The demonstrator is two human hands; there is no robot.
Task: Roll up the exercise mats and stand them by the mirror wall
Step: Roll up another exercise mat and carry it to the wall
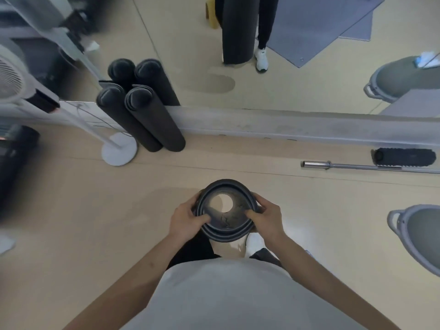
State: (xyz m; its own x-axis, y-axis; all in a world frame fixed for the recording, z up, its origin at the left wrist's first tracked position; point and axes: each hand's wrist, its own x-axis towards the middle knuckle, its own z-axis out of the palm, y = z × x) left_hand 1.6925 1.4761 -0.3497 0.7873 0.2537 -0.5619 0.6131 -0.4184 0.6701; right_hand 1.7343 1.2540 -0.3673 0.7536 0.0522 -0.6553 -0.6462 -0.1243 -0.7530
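We hold the rolled mat [226, 210] upright, left hand [185, 216] and right hand [266, 216] grasping its hollow top rim

A rolled mat [226, 210] stands on end in the middle, between the left hand [188, 219] and the right hand [266, 217]. Ahead is the mirror [285, 86]. Two more rolled mats [142, 120] lean on it at the left, side by side. A fan stand [119, 151] is just left of them. A bar [357, 166] and a roller [404, 157] lie on the floor [83, 198] at the right, by the mirror.
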